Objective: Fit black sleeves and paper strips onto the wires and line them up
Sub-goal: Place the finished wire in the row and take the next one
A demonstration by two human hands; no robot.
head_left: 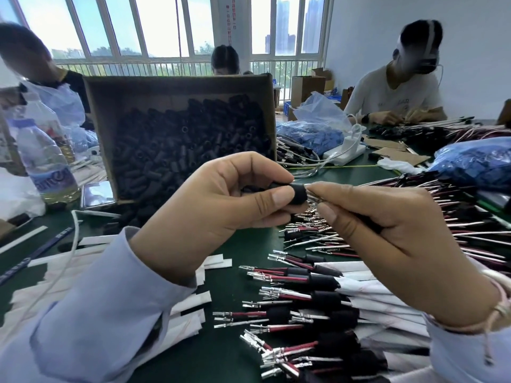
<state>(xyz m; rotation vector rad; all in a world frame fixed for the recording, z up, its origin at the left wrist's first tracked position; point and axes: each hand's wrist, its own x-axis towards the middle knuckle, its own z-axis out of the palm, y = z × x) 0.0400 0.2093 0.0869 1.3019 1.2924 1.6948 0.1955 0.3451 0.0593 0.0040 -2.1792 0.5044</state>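
Observation:
My left hand (218, 205) pinches a short black sleeve (297, 193) between thumb and fingers, raised above the table. My right hand (392, 241) grips a bundle of wires (313, 196) whose metal terminals touch the sleeve's open end. Below lie several finished wires (304, 297) with black sleeves and white paper strips, laid in a row on the green table. Loose paper strips (190, 305) lie under my left wrist.
A tilted cardboard box (105, 111) full of black sleeves stands behind my hands. Loose red and white wires (456, 211) pile at the right. Bottles (47, 161) stand at the left, blue bags (475, 161) at the right. Three people sit around the green table (243, 244).

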